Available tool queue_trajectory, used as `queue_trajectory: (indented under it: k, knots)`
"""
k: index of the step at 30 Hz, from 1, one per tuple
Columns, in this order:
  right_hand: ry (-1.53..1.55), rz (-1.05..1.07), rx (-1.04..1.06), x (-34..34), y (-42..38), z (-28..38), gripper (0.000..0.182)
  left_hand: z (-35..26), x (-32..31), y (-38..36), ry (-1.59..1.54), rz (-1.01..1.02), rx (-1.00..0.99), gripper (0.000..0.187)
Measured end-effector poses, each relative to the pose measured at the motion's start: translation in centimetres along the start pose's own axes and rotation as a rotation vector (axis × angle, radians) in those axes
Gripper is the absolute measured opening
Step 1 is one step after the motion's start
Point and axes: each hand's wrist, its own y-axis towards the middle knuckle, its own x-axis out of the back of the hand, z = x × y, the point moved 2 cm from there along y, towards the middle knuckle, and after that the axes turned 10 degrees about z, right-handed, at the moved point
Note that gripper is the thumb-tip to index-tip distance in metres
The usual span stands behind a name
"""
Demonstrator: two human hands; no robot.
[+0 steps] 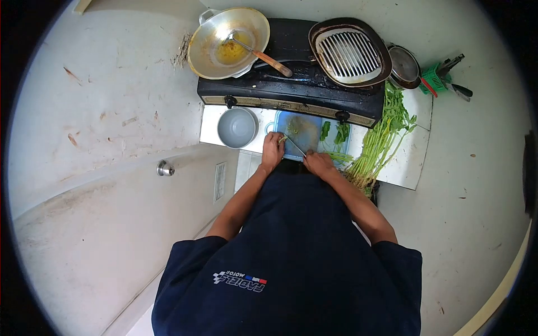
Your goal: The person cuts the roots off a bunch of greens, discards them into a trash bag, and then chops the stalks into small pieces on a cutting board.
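A blue cutting board (pixel 307 124) lies on the white counter below the stove. At its left side my left hand (pixel 273 149) has its fingers closed on green stems (pixel 283 139), mostly covered by the fingers. My right hand (pixel 318 163) grips a knife (pixel 295 147) whose blade slants up and left, its tip close to the stems. Chopped green bits (pixel 292 127) lie on the board, with dark leaves (pixel 342 133) on its right part. More stems (pixel 338 156) stretch beside my right hand.
A grey bowl (pixel 237 127) stands left of the board. A large bunch of leafy greens (pixel 381 140) lies to the right. On the black stove (pixel 291 89) are a wok (pixel 203 53) with a wooden-handled spatula (pixel 273 63) and a grill pan (pixel 350 53). A green basket (pixel 432 77) holds utensils.
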Motion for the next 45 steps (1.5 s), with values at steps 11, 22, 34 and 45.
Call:
queue_trajectory:
  k: [11, 22, 34, 45]
  knots:
    - [-0.006, -0.028, 0.031, 0.8, 3.3, 0.6, 0.034, -0.9, -0.1, -0.2, 0.101, 0.023, 0.013, 0.013]
    - [0.048, -0.004, -0.001, 0.1, 0.0, -1.8, 0.038, -1.5, -0.5, -0.2, -0.013, -0.062, 0.116, 0.01]
    - [0.031, 0.055, 0.056, 1.7, 3.0, 0.0, 0.037, -0.9, 0.2, -0.7, 0.042, 0.011, 0.045, 0.011]
    - [0.115, -0.104, -0.124, 1.9, 3.7, 0.0, 0.038, 1.3, 2.2, 2.4, 0.124, 0.257, -0.219, 0.017]
